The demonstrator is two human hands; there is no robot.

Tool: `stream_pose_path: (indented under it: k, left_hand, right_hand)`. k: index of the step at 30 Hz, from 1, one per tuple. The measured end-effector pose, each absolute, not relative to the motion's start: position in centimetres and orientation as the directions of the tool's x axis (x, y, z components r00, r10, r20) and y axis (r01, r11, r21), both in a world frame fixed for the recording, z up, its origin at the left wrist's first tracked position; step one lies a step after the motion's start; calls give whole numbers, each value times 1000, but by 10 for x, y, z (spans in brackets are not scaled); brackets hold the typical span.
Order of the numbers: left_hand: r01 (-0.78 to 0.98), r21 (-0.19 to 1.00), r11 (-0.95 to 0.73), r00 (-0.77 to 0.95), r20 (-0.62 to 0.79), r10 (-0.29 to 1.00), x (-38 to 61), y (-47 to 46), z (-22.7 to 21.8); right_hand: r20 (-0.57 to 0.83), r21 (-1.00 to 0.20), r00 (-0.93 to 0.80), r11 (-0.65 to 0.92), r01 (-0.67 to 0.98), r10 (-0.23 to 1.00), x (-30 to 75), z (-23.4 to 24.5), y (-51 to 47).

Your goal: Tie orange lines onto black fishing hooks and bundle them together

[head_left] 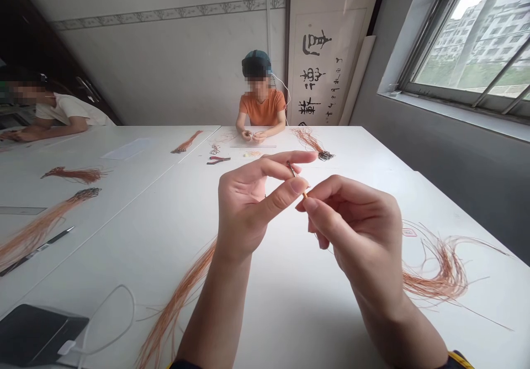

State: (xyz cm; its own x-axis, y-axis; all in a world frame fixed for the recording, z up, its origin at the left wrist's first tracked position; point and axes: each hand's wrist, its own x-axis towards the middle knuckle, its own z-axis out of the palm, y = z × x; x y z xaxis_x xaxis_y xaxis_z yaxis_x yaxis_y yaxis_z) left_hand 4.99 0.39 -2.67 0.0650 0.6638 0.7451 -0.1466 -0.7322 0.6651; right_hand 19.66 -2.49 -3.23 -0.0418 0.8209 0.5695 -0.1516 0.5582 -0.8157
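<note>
In front of me, my left hand (265,198) pinches a thin dark wire end (292,170) between thumb and fingers, its index finger stretched out past it. Close beside it, my right hand (356,231) has thumb and index finger closed on a small orange-yellow sleeve (305,195) at the wire. A thin strand shows faintly below the right fingertips. Under my left forearm lies a bundle of copper-coloured wires (182,297). Another loose bundle of copper wires (449,269) curls on the table to the right of my right hand.
The white table (281,314) bears more copper wire bundles (78,175), a pen (37,250), red-handled pliers (218,160) and a black device (39,333) with a white cable. Across sits a person in orange (263,106); another person (70,109) leans at the far left.
</note>
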Motion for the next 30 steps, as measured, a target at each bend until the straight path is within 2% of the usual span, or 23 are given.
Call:
stream_pose_path:
  k: [20,30]
  left_hand:
    - [-30,638,-769,35,770,637,50,-1,-25]
    - [-54,623,-780,21,782,623,51,-2,-25]
  right_hand:
    - [569,-815,-27,560,-151,822,196,-34,-25]
    - [555,-826,-44,543,-153,831,198,-35,-26]
